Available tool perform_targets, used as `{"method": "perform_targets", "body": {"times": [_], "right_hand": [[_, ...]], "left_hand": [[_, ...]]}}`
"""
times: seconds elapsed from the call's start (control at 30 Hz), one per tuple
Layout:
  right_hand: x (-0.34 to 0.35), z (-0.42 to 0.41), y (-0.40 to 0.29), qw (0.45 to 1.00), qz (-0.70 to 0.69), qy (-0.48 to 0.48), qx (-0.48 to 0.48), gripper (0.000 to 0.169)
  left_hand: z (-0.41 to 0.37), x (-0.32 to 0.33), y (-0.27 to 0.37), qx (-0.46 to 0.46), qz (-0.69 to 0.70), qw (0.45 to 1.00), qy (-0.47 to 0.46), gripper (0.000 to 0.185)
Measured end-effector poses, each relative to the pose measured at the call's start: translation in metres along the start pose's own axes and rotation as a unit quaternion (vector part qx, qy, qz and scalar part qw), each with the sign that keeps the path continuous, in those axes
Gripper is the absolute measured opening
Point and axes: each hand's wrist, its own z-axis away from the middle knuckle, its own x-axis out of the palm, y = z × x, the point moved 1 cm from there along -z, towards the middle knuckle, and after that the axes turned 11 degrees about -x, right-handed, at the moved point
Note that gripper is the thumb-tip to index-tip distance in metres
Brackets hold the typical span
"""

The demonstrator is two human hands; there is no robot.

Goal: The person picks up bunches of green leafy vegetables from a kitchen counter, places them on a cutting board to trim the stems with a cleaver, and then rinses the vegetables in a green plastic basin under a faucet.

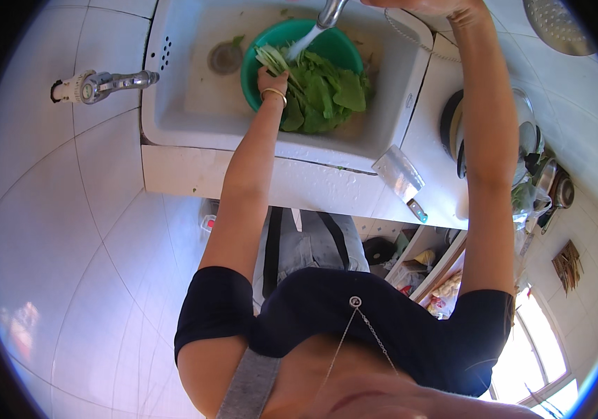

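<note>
My left hand (272, 83), with a bangle at the wrist, grips the pale stems of a bunch of leafy greens (325, 86). The bunch lies in a green plastic basin (251, 68), and its leaves spill over the basin's near and right rim. Water runs from a chrome faucet spout (333, 13) onto the stems just beyond my fingers. My right hand (419, 4) reaches to the top edge of the view, close to the faucet. Its fingers are partly cut off there, so what they touch is hidden.
The basin stands in a white sink (173, 118) with a drain (225, 57) to its left. A cleaver (399, 175) rests on the counter at the sink's near right corner. Another chrome tap (110, 86) juts from the left wall. Lidded cookware (527, 131) stands beyond my right forearm.
</note>
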Motion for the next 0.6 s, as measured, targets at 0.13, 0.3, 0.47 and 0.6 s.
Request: {"method": "perform_targets", "body": {"times": [0.13,0.3,0.47,0.6], "right_hand": [[-0.009,0.01,-0.017,1.0,0.017,0.007,0.025,0.028],[-0.009,0.006,-0.014,1.0,0.0,0.001,0.005,0.029],[-0.011,0.014,-0.017,1.0,0.006,0.002,0.02,0.03],[0.0,0.004,0.0,1.0,-0.019,-0.018,-0.017,0.031]], "left_hand": [[0.025,0.008,0.015,0.056,-0.07,0.995,-0.036,0.049],[0.013,0.011,-0.007,0.111,-0.028,0.989,0.09,0.053],[0.035,0.041,-0.003,0.384,-0.335,0.853,0.111,0.057],[0.015,0.026,-0.018,0.321,-0.507,0.8,0.002,0.054]]}}
